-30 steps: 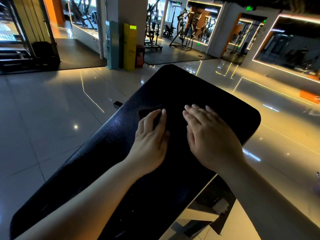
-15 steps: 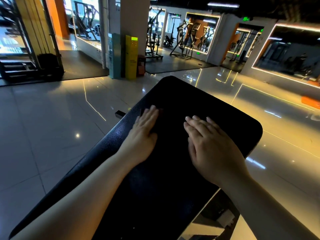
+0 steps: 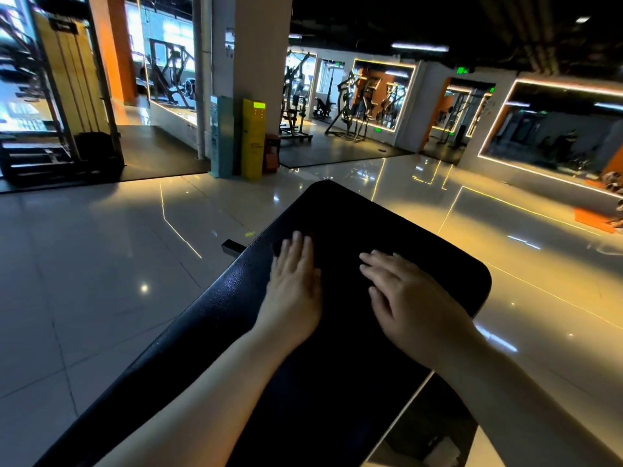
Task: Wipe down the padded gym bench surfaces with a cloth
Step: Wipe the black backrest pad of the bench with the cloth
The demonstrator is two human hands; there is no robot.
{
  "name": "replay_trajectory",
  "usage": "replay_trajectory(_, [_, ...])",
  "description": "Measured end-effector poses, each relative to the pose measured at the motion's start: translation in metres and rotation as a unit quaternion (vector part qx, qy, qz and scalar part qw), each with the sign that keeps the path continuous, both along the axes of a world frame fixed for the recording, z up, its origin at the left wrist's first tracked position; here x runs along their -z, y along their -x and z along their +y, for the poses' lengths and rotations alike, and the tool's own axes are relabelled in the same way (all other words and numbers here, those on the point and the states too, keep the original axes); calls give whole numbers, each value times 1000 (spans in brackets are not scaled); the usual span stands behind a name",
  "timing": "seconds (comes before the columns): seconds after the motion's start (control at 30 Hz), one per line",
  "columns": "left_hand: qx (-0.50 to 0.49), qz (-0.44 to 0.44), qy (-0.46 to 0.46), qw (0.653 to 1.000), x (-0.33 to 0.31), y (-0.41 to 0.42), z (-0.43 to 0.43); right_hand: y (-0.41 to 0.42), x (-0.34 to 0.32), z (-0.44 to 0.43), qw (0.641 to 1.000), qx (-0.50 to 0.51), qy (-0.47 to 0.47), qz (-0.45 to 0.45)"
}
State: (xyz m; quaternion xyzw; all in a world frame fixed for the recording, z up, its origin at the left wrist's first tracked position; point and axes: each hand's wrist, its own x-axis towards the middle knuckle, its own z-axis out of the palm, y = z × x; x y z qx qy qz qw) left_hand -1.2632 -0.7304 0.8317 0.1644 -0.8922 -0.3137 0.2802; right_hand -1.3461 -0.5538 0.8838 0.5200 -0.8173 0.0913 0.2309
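Observation:
A long black padded bench [image 3: 344, 217] runs from the lower left up to the middle of the head view. My left hand [image 3: 293, 284] lies flat on the pad with straight fingers, pressing a dark cloth [image 3: 278, 247] whose edge shows just past the fingertips near the bench's left side. To its right, my right hand [image 3: 404, 298] rests palm down on the pad, fingers spread a little, holding nothing.
Glossy tiled floor [image 3: 101, 281] surrounds the bench. A white pillar with a yellow kiosk [image 3: 253, 138] and a teal cabinet [image 3: 220, 136] stands beyond. Gym machines [image 3: 350, 109] fill the back; a stair platform [image 3: 37, 156] sits far left. A small black bracket [image 3: 232, 247] lies by the bench.
My left hand has slid with the cloth from the bench's middle toward its left edge and a little forward. The right hand stays flat on the pad. The view has tilted up.

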Motion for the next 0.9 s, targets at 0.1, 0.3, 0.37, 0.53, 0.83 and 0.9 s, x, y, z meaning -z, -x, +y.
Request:
replay_trajectory(0.1, [107,27,93,989,6,-23,24,17,-21,8,999,17,-19,24])
replay_trajectory(0.3, [-30,-39,-14,999,16,-16,-37,23,-18,7,999,17,-36,24])
replay_trajectory(0.37, [-31,-50,-12,998,9,-10,-24,23,-19,6,999,20,-33,25])
replay_trajectory(0.53, [135,27,94,986,10,-14,-18,23,-18,5,999,15,-23,26])
replay_trajectory(0.83, [148,66,55,985,-1,-7,-1,24,-16,4,999,23,-25,39])
replay_trajectory(0.9, [167,82,100,977,5,-12,-16,24,-16,4,999,23,-23,38])
